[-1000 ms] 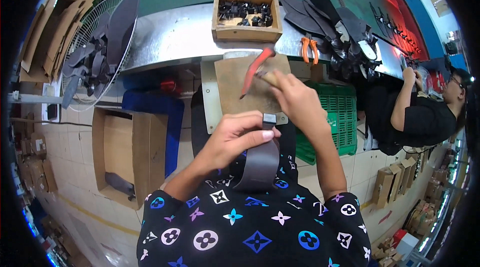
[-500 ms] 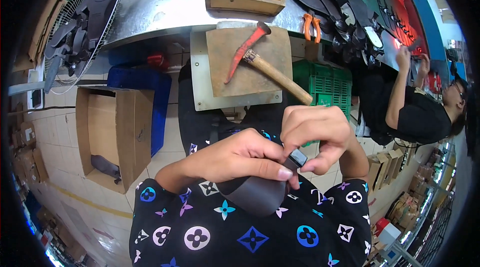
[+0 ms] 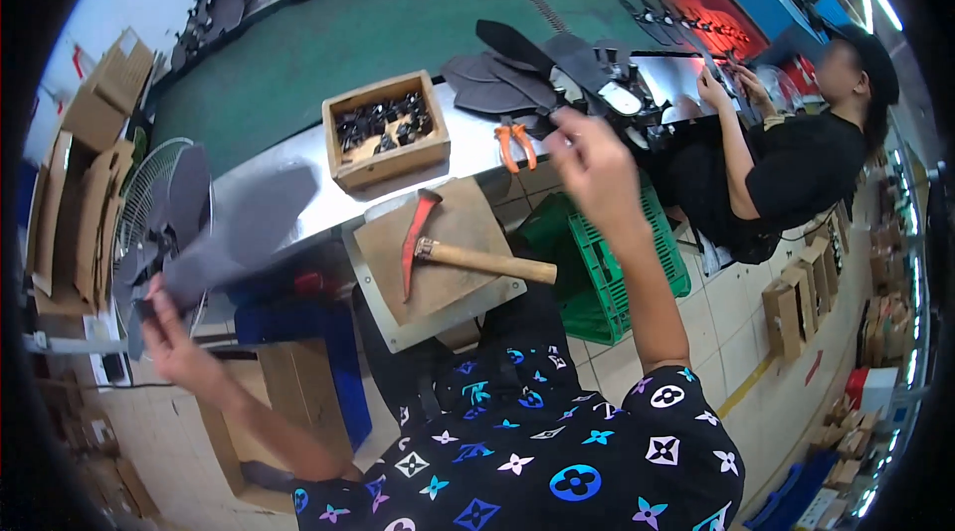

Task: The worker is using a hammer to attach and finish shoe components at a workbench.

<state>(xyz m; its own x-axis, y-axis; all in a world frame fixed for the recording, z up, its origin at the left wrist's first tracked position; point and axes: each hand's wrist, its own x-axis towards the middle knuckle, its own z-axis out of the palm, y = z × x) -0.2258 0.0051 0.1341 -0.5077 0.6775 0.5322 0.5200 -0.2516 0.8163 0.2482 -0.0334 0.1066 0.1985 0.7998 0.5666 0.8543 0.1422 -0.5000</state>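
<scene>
At the left, my left hand (image 3: 184, 347) is closed on the narrow end of a dark grey shoe sole (image 3: 264, 218); motion blurs the sole. Just beside it is a wire basket (image 3: 197, 307) holding more soles. My right hand (image 3: 597, 168) reaches out at the right, blurred, close to a pile of dark grey soles with black heels (image 3: 497, 84). Its fingertips overlap the pile's near edge, and I cannot make out whether they grip anything. Between my hands, a red-headed hammer (image 3: 477, 258) with a wooden handle lies on a brown pad (image 3: 388, 233).
A wooden box (image 3: 383, 173) of small black parts stands on the metal bench edge, with orange-handled pliers (image 3: 516, 145) to its right. A green crate (image 3: 602, 302) and a cardboard box (image 3: 308, 392) stand below. A co-worker (image 3: 796, 153) sits at the right.
My hands have parted from a dark curved piece held together over my lap. The left has swung out to the basket, the right forward to the pile. The view has turned and shifted.
</scene>
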